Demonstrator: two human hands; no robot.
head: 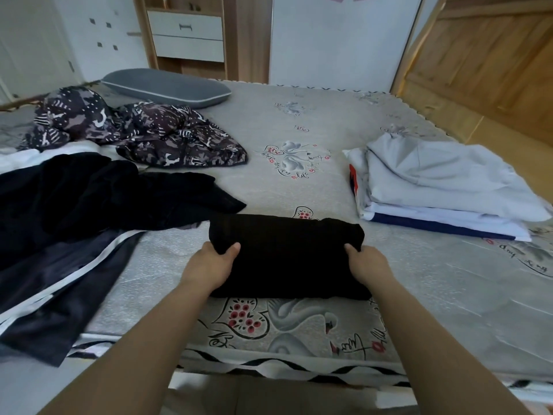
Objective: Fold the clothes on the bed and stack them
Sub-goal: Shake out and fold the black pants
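folded black garment point(287, 256) lies on the bed point(299, 181) near its front edge, centre of view. left hand point(209, 266) grips its left side, thumb on top, fingers tucked under the cloth. right hand point(366, 265) grips the right side the same way. stack of folded pale clothes point(443, 187) to the right, well apart. unfolded dark clothes point(74, 205) heaped to the left; patterned garment point(143, 130) and grey pillow point(166, 88) behind them.

Folded black garment point(287, 256) near bed edge, folded white stack point(449, 190) at right
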